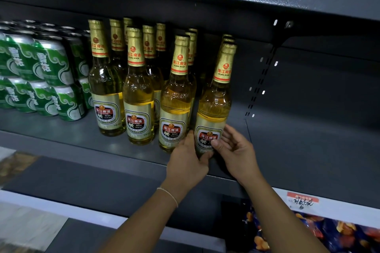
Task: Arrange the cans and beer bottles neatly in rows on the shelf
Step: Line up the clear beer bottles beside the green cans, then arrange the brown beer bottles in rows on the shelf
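Head camera: a person's left hand (186, 159) and right hand (236, 151) close on the base of the rightmost front beer bottle (213, 107) on a dark metal shelf (67, 129). The left fingers curl around the bottle's foot from below and to its left. The right thumb presses the front label while the remaining right fingers (231, 131) spread loosely along the bottle's right flank. The bottle stands between the two palms, at the shelf's front edge, just right of its neighbouring bottle (176, 96).

It is full glass, so likely heavy for its size, rigid, smooth and breakable. A hold low on the labelled body, where the paper offers some friction, looks steadier than one on the foil neck. Its long axis runs near vertical, cap up, label facing the camera; any apparent lean may be lens distortion.

Left of the fingers, further bottles stand in uneven rows, and beyond them green cans (53, 63) sit stacked two high. To the right of the fingers the shelf is bare.
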### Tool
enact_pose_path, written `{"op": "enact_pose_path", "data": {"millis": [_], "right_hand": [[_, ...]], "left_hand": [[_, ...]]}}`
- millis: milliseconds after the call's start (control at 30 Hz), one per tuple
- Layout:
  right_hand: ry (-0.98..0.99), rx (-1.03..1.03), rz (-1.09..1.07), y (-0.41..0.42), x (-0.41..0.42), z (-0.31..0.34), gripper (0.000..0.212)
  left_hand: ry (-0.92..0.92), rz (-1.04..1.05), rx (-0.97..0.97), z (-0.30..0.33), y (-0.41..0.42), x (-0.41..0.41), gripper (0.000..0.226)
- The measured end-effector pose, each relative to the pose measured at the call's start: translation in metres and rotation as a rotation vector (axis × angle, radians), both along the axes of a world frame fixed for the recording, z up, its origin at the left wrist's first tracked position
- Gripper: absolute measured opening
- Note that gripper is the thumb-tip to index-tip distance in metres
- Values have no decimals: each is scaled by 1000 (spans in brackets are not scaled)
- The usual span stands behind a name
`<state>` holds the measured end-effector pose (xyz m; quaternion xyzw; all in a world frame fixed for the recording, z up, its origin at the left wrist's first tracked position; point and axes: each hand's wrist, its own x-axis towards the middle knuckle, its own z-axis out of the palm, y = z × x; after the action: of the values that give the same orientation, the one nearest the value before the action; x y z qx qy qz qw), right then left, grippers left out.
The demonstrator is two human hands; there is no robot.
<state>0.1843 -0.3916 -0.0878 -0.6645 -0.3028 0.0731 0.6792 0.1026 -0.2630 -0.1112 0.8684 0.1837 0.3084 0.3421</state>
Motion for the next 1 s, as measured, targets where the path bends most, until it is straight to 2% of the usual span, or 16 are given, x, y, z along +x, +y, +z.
{"op": "enact_pose_path", "data": {"millis": [200, 400, 467, 600, 800, 933, 1000], "right_hand": [[-16, -21, -5, 1, -1, 3, 60], [-24, -13, 11, 1, -5, 6, 57], [-30, -27, 19, 0, -7, 9, 54], [-35, -54, -43, -5, -10, 15, 62], [-61, -32, -171, -27, -10, 40, 41], [-78, 28, -235, -59, -4, 64, 25], [-95, 49, -280, -80, 1, 73, 23]], "left_hand": [[54, 7, 5, 1, -1, 0, 72], [79, 6, 10, 10, -3, -6, 71], [93, 8, 48, 18, -6, -13, 61], [117, 105, 329, 47, -17, -35, 24], [-131, -41, 359, 87, -42, -26, 16], [-283, -126, 372, 104, -70, -5, 34], [-295, -192, 389, 110, -86, 9, 39]]}}
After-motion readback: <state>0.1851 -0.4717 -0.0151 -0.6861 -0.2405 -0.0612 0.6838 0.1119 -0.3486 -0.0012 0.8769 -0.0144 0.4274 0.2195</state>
